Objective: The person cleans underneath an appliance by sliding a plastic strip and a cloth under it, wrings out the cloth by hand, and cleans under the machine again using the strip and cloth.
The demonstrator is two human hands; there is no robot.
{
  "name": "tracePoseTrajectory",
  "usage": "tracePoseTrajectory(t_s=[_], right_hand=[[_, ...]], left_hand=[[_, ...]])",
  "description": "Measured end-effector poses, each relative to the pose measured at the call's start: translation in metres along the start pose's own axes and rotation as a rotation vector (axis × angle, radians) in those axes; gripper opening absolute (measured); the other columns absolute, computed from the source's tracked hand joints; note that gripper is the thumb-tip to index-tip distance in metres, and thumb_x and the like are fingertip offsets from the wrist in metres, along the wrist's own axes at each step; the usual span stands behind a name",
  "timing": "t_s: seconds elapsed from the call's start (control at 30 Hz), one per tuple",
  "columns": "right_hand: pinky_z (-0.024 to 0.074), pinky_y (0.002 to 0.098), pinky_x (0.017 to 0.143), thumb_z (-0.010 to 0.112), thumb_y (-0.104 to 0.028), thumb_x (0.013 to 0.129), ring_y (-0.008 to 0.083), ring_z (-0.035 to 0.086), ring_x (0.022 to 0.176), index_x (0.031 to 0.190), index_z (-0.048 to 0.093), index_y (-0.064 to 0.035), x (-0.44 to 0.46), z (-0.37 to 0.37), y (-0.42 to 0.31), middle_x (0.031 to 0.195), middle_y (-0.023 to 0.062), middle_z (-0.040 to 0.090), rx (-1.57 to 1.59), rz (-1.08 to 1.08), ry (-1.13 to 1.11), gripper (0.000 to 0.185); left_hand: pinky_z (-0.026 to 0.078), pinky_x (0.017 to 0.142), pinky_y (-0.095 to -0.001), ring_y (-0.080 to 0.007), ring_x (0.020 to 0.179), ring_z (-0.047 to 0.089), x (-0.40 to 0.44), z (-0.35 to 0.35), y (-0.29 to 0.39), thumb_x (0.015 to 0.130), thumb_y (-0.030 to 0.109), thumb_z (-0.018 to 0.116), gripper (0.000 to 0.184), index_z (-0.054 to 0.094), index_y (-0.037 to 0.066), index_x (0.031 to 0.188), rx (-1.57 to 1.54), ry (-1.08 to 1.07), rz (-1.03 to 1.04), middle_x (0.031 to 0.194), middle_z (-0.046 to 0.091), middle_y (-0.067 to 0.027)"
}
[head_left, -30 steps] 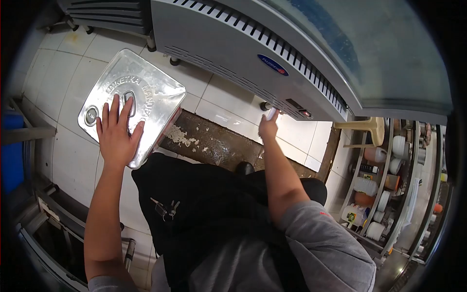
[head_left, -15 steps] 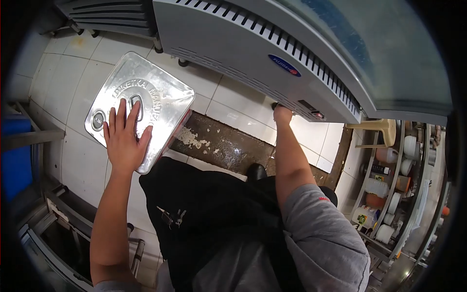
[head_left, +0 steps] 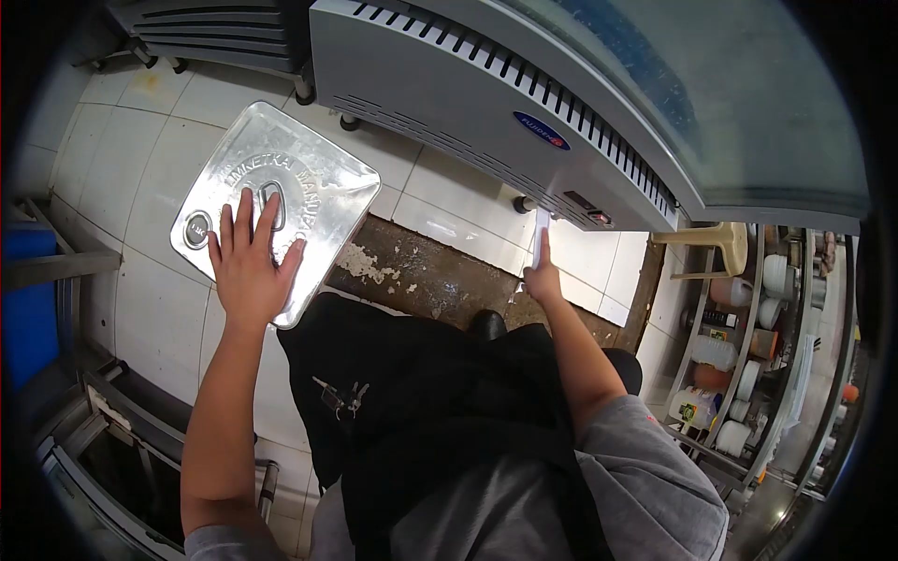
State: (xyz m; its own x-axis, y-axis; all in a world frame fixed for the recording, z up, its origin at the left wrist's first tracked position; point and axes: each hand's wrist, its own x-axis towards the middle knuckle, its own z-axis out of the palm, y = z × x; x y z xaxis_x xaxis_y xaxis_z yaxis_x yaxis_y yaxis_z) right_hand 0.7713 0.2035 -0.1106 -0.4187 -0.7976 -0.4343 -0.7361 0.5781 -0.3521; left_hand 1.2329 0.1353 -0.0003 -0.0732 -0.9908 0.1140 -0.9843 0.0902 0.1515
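Observation:
My left hand (head_left: 251, 271) lies flat with its fingers spread on the lid of a square metal tin (head_left: 327, 173). Embossed lettering and a raised handle mark the lid, which has a small round cap near its left corner. My right hand (head_left: 543, 280) is closed round a pale, flat, narrow strip (head_left: 542, 226), its index finger stretched along it. The strip points toward the gap under the grey appliance (head_left: 449, 103); its exact kind cannot be made out. Most of the tin's sides are hidden.
A dark, wet, worn floor strip (head_left: 412, 271) crosses the white tiles before my shoe (head_left: 486, 325). At the right stand a beige plastic stool (head_left: 716, 238) and shelves with bottles and stacked white items (head_left: 776, 276). Metal frames and a blue panel (head_left: 28, 299) are at the left.
My right hand has drawn back from under the appliance toward me, and the pale strip in it now shows. My left hand stays flat on the tin; the view has shifted slightly.

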Motion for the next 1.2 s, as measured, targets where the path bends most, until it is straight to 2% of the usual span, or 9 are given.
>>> tracePoseTrajectory(t_s=[0.17,0.4,0.5,0.63,0.7,0.73,0.77,0.93,1.2], right_hand=[[0.0474,0.0475,0.078,0.052,-0.002,0.074,0.0453,0.059,0.089,0.145,-0.001,-0.0302,-0.049,0.006,-0.002,0.096,0.0311,0.06,-0.084,-0.057,-0.054,0.093],[0.0472,0.0491,0.073,0.049,-0.001,0.075,0.0464,0.059,0.085,0.145,0.003,-0.029,-0.031,0.03,0.003,0.097,0.0315,0.059,-0.018,-0.112,0.217,0.088],[0.0476,0.048,0.072,0.049,-0.002,0.075,0.045,0.06,0.084,0.144,-0.001,-0.0297,0.003,0.028,-0.026,0.099,0.0319,0.059,-0.003,0.043,0.087,0.09],[0.0486,0.045,0.069,0.049,-0.003,0.077,0.0416,0.062,0.079,0.144,-0.007,-0.0305,0.022,0.031,-0.037,0.099,0.0305,0.06,-0.011,-0.028,0.076,0.091],[0.0493,0.0426,0.067,0.049,-0.004,0.078,0.0377,0.063,0.076,0.143,-0.012,-0.0318,0.01,0.026,-0.042,0.099,0.0286,0.061,0.141,0.042,-0.127,0.093],[0.0497,0.0407,0.065,0.049,-0.004,0.078,0.0359,0.063,0.074,0.143,-0.012,-0.0329,0.004,0.028,-0.034,0.1,0.0283,0.061,0.072,-0.077,-0.08,0.093],[0.0494,0.0418,0.069,0.049,-0.003,0.078,0.0376,0.063,0.079,0.143,-0.012,-0.0333,-0.006,0.022,-0.038,0.105,0.0297,0.059,0.086,0.029,-0.188,0.094],[0.0461,0.0455,0.082,0.049,0.0,0.077,0.0433,0.059,0.093,0.143,-0.011,-0.0332,-0.034,0.033,-0.026,0.101,0.0315,0.059,-0.054,-0.176,-0.181,0.095],[0.0466,0.0467,0.081,0.051,0.002,0.075,0.0444,0.059,0.093,0.144,-0.006,-0.0334,-0.054,0.049,-0.065,0.099,0.0322,0.059,-0.043,-0.22,-0.225,0.096]], left_hand=[[0.018,0.106,-0.0548,-0.0345,0.132,0.027,0.0,0.001,-0.001,0.079,0.044,0.06,0.062,0.04,0.028,0.135,-0.009,0.003,-0.01,0.145,0.031,-0.0063],[0.018,0.106,-0.0539,-0.0341,0.132,0.028,0.0,-0.001,-0.001,0.079,0.045,0.06,0.06,0.042,0.027,0.134,-0.018,-0.003,-0.016,0.144,0.032,-0.0065],[0.018,0.107,-0.0531,-0.0332,0.133,0.026,-0.001,0.0,-0.003,0.08,0.043,0.059,0.06,0.041,0.027,0.135,-0.017,-0.02,-0.023,0.146,0.029,-0.005],[0.018,0.107,-0.053,-0.0332,0.133,0.026,-0.001,0.0,-0.004,0.08,0.044,0.059,0.06,0.041,0.027,0.135,-0.014,-0.013,-0.017,0.145,0.03,-0.0048],[0.018,0.107,-0.053,-0.0332,0.133,0.026,-0.001,-0.001,-0.004,0.08,0.044,0.059,0.06,0.041,0.027,0.135,-0.019,-0.015,-0.02,0.145,0.03,-0.0048],[0.018,0.107,-0.0531,-0.0331,0.133,0.026,-0.001,-0.001,-0.004,0.08,0.044,0.059,0.06,0.041,0.027,0.135,-0.019,-0.02,-0.023,0.145,0.03,-0.0049],[0.018,0.107,-0.0531,-0.0331,0.133,0.026,-0.001,-0.001,-0.005,0.08,0.044,0.059,0.06,0.041,0.027,0.135,-0.026,-0.017,-0.028,0.145,0.03,-0.0049],[0.016,0.107,-0.0529,-0.0346,0.132,0.027,-0.002,0.0,-0.006,0.08,0.045,0.059,0.059,0.043,0.025,0.133,-0.049,0.004,-0.016,0.144,0.032,-0.0072],[0.017,0.107,-0.0538,-0.0346,0.132,0.027,-0.001,0.0,-0.003,0.08,0.045,0.058,0.059,0.042,0.025,0.134,-0.03,0.001,-0.006,0.144,0.031,-0.0073]])
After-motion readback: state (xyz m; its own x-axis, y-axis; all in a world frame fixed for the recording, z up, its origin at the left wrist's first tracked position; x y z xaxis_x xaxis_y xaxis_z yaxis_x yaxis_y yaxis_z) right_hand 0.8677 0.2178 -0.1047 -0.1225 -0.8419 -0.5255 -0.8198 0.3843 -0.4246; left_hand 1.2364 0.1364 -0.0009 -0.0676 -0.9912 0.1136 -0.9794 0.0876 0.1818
